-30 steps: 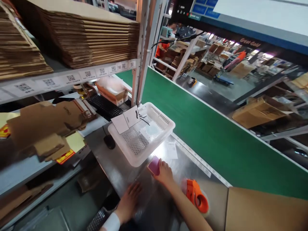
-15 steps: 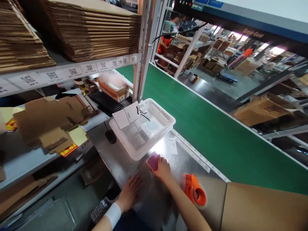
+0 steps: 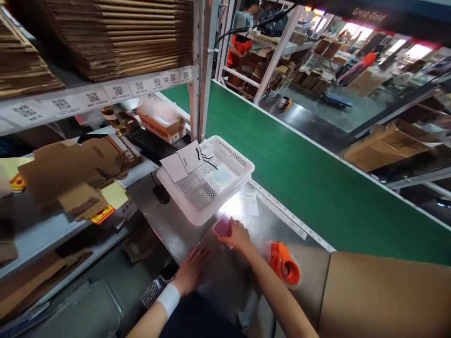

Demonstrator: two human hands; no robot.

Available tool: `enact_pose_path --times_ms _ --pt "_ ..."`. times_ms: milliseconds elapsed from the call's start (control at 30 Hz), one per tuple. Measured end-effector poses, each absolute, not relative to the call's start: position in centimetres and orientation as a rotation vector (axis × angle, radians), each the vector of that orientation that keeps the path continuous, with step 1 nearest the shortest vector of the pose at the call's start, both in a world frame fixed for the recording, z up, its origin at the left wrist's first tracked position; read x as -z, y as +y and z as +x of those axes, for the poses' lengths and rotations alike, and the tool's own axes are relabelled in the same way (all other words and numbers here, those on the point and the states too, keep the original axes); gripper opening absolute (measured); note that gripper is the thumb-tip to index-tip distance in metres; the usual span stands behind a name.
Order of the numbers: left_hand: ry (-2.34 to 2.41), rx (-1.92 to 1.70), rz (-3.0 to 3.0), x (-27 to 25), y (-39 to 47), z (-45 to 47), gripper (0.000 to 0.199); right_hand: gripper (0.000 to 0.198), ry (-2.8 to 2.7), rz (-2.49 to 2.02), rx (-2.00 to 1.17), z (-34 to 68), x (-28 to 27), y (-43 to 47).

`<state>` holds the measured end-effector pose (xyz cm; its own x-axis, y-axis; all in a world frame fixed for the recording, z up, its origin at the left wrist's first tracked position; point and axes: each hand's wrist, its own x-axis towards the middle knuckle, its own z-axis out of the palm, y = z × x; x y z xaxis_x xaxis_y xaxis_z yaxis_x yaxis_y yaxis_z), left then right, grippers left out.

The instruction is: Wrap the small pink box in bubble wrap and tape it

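On the metal table [image 3: 216, 277] — right hand [image 3: 239, 234] grasping pink item [image 3: 222, 226], just beside the white basket's [image 3: 196, 218] near corner. Left hand [image 3: 192, 268] loose, palm down, fingers extended — orange tape dispenser [image 3: 278, 257] farther right.

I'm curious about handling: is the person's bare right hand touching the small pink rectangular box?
Touching. The head view shows the right hand curled around one end of the pink box, without a gap.

Pink item [image 3: 221, 226]: one end hidden by right hand [image 3: 239, 234]. Paper slip [image 3: 251, 204], far edge of desk [image 3: 220, 272]: print too small to read. Monitor [image 3: 394, 21]: top cut off.
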<state>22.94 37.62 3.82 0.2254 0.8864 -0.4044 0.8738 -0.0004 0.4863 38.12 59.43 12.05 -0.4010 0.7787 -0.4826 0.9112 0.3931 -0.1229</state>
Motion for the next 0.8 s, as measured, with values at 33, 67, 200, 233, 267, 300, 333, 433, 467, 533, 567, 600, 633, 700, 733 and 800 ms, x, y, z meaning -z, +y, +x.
enact_pose_path --times_ms 33,67,200,233,267,300,333,433,467,533,567,600,633,700,733,800 --pt "1.631 -0.026 1.851 -3.9 37.7 23.1 0.083 0.087 2.293 1.518 0.537 38.4 -12.0 60.3" --pt "1.648 -0.031 1.858 -4.0 37.9 23.3 0.080 0.072 2.272 1.581 0.536 38.6 -12.0 61.3" --pt "1.742 -0.025 1.887 -4.8 39.5 24.7 0.058 0.035 2.193 1.772 0.565 39.4 -11.5 64.6" --pt "1.759 -0.011 1.898 -5.2 40.2 25.1 0.053 0.028 2.185 1.792 0.591 39.6 -11.3 65.1" --pt "1.777 0.007 1.907 -5.6 40.9 25.4 0.049 0.022 2.182 1.805 0.621 39.7 -11.1 65.5" --pt "1.799 0.019 1.915 -6.0 41.7 25.7 0.047 0.016 2.181 1.814 0.657 39.8 -10.8 65.8" --pt "1.818 0.022 1.924 -6.5 42.5 25.9 0.047 0.010 2.184 1.814 0.698 39.9 -10.6 66.0" --pt "1.809 -0.028 1.998 -7.9 45.0 25.8 0.059 0.010 2.230 1.792 0.818 40.4 -9.9 66.0" --pt "1.768 -0.058 2.036 -8.3 45.7 25.7 0.067 0.010 2.262 1.784 0.846 40.6 -9.8 65.9" --pt "1.658 -0.080 2.089 -9.0 47.0 25.4 0.076 0.009 2.335 1.766 0.885 41.1 -9.6 65.3" --pt "1.621 -0.065 2.096 -9.2 47.4 25.3 0.077 0.007 2.371 1.753 0.898 41.3 -9.5 64.8" --pt "1.603 -0.033 2.097 -9.3 47.8 25.3 0.075 0.007 2.404 1.739 0.907 41.5 -9.4 64.2" --pt "1.607 0.008 2.097 -9.3 48.0 25.3 0.073 0.007 2.434 1.726 0.909 41.7 -9.3 63.5" --pt "1.639 0.070 2.131 -9.1 48.3 25.4 0.071 0.011 2.481 1.711 0.898 41.8 -8.8 62.0" --pt "1.653 0.089 2.154 -9.0 48.5 25.5 0.072 0.014 2.502 1.706 0.893 41.8 -8.5 61.2" --pt "1.678 0.115 2.188 -8.7 49.2 25.6 0.077 0.021 2.552 1.694 0.901 41.7 -7.9 59.6"
